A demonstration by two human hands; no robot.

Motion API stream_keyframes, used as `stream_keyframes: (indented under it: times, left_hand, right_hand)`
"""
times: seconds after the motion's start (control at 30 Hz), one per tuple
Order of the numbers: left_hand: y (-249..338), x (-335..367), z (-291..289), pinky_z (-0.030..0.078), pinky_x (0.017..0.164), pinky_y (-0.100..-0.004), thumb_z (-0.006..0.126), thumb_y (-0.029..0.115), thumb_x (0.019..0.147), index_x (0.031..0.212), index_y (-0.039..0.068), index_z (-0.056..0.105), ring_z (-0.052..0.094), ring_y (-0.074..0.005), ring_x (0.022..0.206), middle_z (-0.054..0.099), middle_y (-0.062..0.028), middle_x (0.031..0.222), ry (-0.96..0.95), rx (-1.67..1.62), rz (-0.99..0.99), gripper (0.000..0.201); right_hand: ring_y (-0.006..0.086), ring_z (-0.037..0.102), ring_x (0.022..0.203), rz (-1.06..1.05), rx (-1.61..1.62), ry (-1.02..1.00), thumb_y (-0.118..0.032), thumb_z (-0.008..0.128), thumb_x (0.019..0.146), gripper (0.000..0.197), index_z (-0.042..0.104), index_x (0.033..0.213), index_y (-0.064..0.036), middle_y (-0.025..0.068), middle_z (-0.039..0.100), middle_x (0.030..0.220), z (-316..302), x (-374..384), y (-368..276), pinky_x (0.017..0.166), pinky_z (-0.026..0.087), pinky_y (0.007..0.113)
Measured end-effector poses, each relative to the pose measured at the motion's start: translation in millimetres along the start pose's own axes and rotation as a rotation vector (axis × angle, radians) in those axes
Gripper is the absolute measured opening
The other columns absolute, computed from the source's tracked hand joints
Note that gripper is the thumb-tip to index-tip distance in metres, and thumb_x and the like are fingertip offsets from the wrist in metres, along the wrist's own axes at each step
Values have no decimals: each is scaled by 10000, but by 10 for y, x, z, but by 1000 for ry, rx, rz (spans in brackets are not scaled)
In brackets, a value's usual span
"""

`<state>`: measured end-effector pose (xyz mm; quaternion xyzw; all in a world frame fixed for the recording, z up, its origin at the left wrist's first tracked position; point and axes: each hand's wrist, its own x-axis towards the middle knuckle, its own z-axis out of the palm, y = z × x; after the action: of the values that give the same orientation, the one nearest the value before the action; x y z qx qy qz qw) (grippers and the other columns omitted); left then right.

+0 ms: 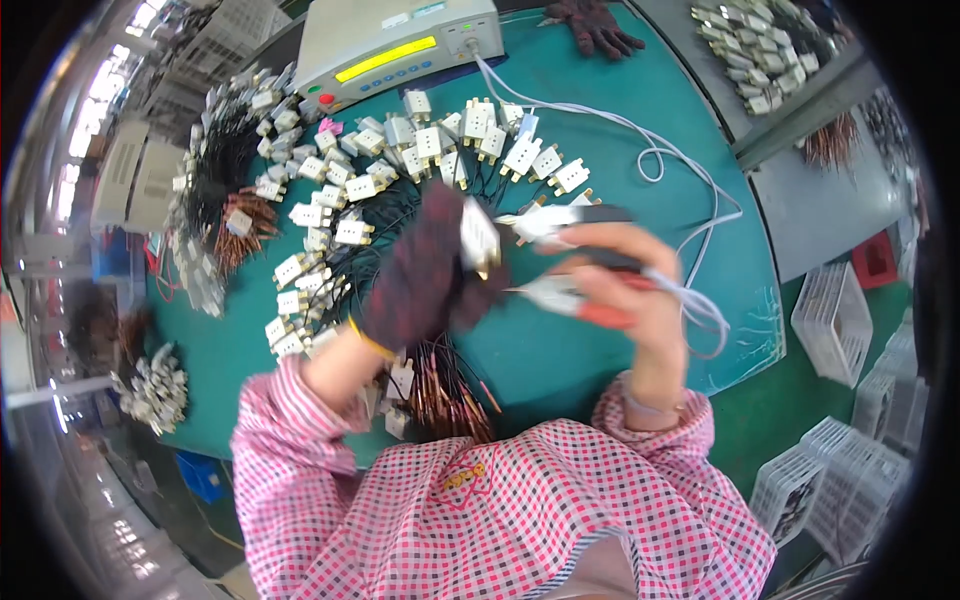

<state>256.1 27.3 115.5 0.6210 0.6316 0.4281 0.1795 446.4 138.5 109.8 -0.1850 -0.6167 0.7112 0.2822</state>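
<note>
My left hand [415, 275], in a dark red-black glove, grips a white plug-like block [480, 238] with brass-coloured pins, raised above the table. My bare right hand [650, 290] holds two test probes side by side. One is a black-and-white probe [545, 220], and below it is a red-and-white probe [555, 296]. Their pointed tips face the block, close to it; motion blur hides whether they touch. Many similar white plugs [360, 187] with black cords lie in an arc behind and left of my gloved hand. Copper-coloured wire ends [445, 400] lie near my body.
A tester box [400, 55] with a lit yellow display stands at the back of the green table [560, 355]. Its pale cable [690, 170] loops down the right side. A dark glove [595, 25] lies at the back. White plastic baskets [833, 325] stand at the right.
</note>
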Motion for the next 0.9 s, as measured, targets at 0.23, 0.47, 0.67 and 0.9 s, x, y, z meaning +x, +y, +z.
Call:
stream_keyframes:
  times: [0.23, 0.47, 0.67, 0.9]
  left_hand:
    - [50, 6, -576, 485, 615, -358, 539, 379, 871, 1069, 20, 539, 641, -275, 731, 639, -152, 824, -160, 537, -390, 410]
    - [864, -1289, -189, 496, 636, -438, 615, 338, 791, 1016, 49, 508, 601, -324, 830, 570, -159, 1002, -344, 395, -598, 381]
    - [678, -1422, 490, 513, 625, -417, 645, 276, 726, 1106, 30, 475, 577, -264, 859, 491, -110, 1047, 217, 700, -673, 484]
    - [389, -1222, 592, 489, 531, -408, 575, 248, 801, 1097, 76, 512, 612, -277, 645, 578, -118, 910, 213, 545, -684, 348]
  right_hand:
    - [154, 590, 805, 548, -644, -229, -394, 511, 882, 472, 558, 1102, 21, 68, 611, 932, -1391, 174, -173, 689, 502, 302]
    - [325, 463, 1126, 306, 20, 310, -407, 512, 896, 574, 377, 1263, 12, 202, 414, 1276, -1988, 615, 217, 934, 411, 452]
    - [296, 504, 1076, 180, 303, 647, -365, 566, 872, 541, 382, 1206, 19, 185, 522, 1131, -1513, 152, 680, 927, 386, 392]
    - [99, 567, 718, 190, -933, 460, -281, 578, 874, 303, 622, 984, -2, 45, 623, 812, -728, -316, 776, 626, 447, 236]
